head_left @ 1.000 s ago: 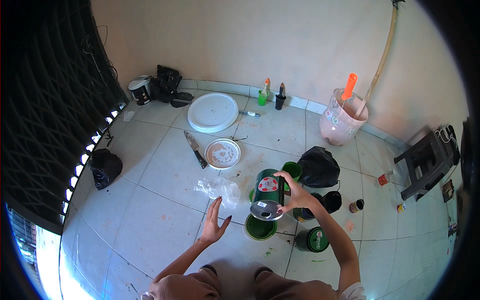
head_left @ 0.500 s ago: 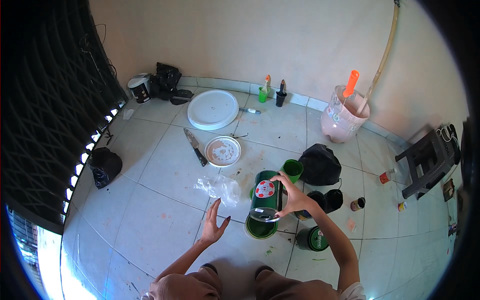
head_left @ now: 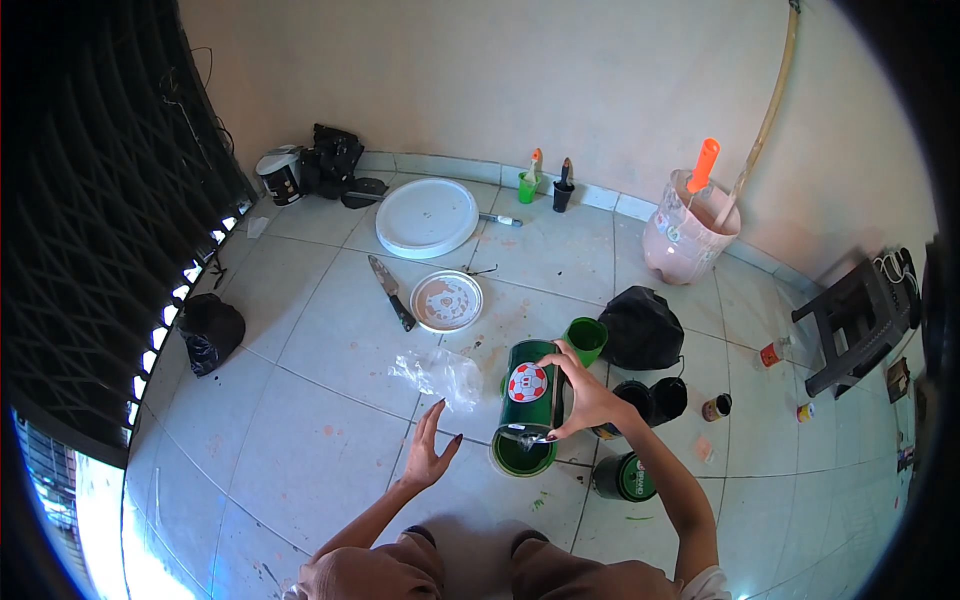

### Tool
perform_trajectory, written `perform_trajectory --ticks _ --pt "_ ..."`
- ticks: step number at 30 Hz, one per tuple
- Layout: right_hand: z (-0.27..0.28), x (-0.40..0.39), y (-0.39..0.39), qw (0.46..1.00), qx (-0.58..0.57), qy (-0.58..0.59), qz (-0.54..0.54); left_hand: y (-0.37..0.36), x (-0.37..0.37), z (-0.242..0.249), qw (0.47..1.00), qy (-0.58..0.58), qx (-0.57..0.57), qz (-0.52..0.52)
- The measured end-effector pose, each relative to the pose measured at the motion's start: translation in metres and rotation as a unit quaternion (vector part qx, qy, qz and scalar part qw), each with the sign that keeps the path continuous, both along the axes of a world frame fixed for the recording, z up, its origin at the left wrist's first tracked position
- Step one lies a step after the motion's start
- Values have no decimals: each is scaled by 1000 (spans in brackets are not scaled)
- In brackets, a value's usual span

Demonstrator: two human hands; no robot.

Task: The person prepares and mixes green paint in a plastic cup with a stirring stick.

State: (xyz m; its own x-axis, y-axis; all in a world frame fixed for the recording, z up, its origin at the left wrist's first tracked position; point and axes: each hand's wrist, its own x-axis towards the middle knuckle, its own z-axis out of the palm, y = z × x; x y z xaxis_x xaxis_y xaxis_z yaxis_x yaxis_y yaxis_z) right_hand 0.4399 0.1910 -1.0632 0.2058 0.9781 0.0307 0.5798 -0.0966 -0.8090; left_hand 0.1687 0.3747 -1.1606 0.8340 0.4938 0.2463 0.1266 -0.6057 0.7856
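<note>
My right hand [head_left: 588, 395] is wrapped round a green can [head_left: 524, 405] with a red-and-white football picture. The can is tilted, its lower rim above a green tub [head_left: 525, 460] on the floor. Something clear and shiny, like liquid, shows at that rim over the tub. My left hand [head_left: 430, 455] hovers to the left with fingers spread, holding nothing. Just beyond it a crumpled clear plastic bag [head_left: 438, 378] lies on the tiles. A dark green lidded can [head_left: 630, 477] stands right of the tub, and a bright green cup [head_left: 586, 340] behind the held can.
A knife [head_left: 392, 292], a paint-stained lid [head_left: 447, 302] and a large white lid [head_left: 427, 220] lie ahead. Black bag [head_left: 642, 328] and black containers [head_left: 665, 398] sit to the right. Farther off are brushes in cups [head_left: 562, 190], a pink bucket [head_left: 688, 240] and a dark stool [head_left: 855, 320].
The can in my right hand has tipped further, its rim lower toward the tub, and clear shiny stuff now shows at its mouth. My left hand has hardly moved.
</note>
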Motion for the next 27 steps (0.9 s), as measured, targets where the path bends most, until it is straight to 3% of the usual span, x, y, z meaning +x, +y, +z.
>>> perform_trajectory --ticks 20,23,26,27 --pt "0 0 3 1000 10 8 -7 -2 0 -9 1000 9 -8 -2" --pt "-8 8 6 996 65 57 18 -3 0 -8 999 14 -47 1" --pt "-15 13 9 985 2 172 -9 -2 5 6 999 -5 -23 -21" --pt "-11 11 8 939 -46 337 -53 -1 10 10 999 -11 -14 -29"
